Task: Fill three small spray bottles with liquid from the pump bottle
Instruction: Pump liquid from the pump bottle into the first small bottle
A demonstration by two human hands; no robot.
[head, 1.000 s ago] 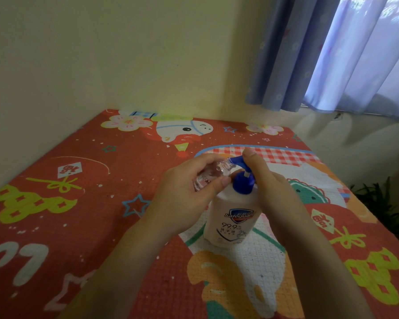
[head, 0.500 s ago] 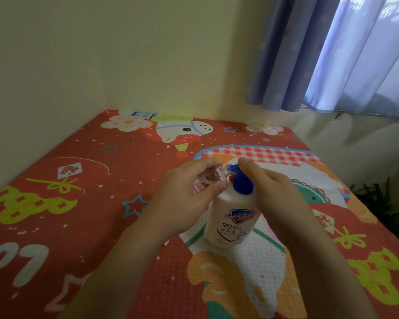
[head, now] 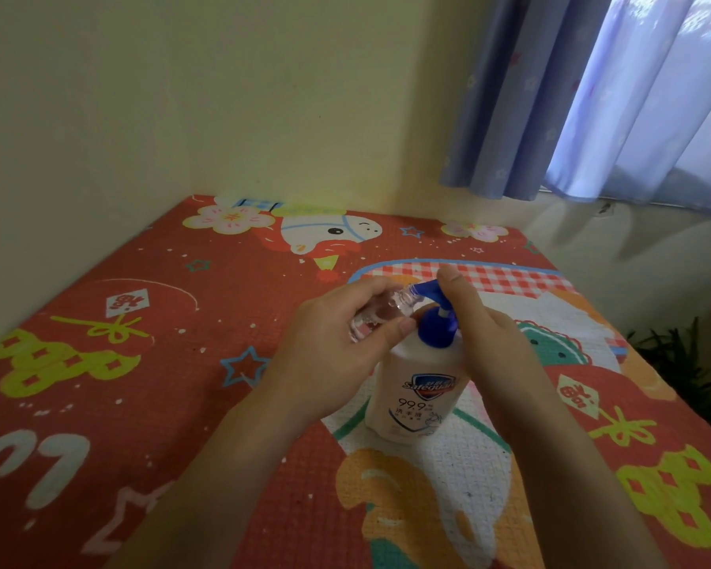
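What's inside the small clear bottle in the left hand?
The small clear bottle looks see-through with glints; no liquid level is readable. The left hand covers its lower part, so contents there are hidden.

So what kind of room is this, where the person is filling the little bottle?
Probably a room at home, maybe a bedroom or playroom. A colourful cartoon mat fills the corner, blue curtains hang over a window, and a houseplant peeks in at the right.
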